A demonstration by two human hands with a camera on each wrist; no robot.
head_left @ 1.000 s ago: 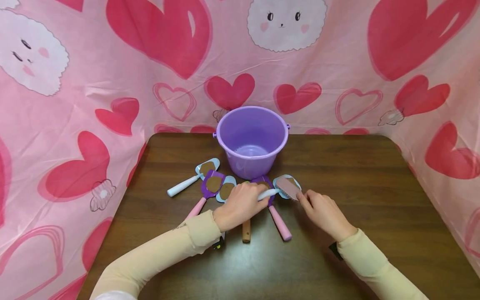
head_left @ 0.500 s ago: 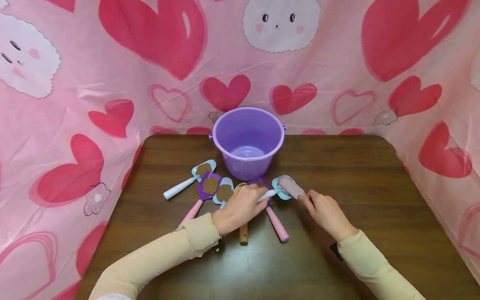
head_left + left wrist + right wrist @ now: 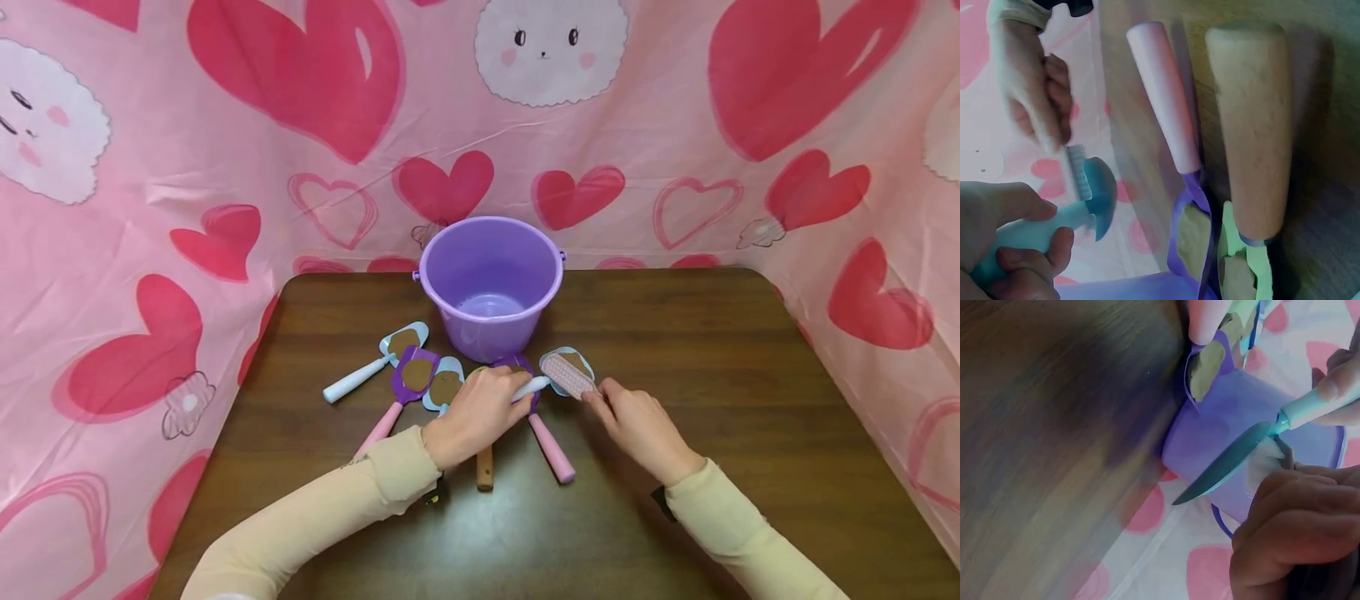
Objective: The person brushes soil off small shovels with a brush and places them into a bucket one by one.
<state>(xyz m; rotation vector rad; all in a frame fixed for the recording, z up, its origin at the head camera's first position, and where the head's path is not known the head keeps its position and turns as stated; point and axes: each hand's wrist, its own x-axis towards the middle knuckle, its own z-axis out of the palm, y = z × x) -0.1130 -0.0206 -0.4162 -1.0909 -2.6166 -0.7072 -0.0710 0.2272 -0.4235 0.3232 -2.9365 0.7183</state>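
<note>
My left hand (image 3: 480, 414) grips the pale blue handle (image 3: 1035, 234) of a small hand shovel. Its light blue blade (image 3: 1232, 464) is raised off the table and partly covered by a brush. That pink brush (image 3: 567, 377) is held in my right hand (image 3: 647, 429), its bristles (image 3: 1077, 172) against the blade. A brown patch shows on the blade beside the brush in the head view. Under and beside my left hand lie a purple shovel with a pink handle (image 3: 551, 450) and a green one with a wooden handle (image 3: 1250, 131); both carry brown patches.
Just behind the shovels stands a purple bucket (image 3: 487, 337). On its left lie two light blue shovels, one with its handle (image 3: 355, 382) pointing left, and a purple shovel (image 3: 415, 377), all with brown patches. A pink heart-print cloth (image 3: 442, 100) surrounds the table (image 3: 712, 333).
The brush has moved outward along the shovel blade and then back toward the handle, changing its tilt. My left hand stays on the shovel. The head view has shifted slightly.
</note>
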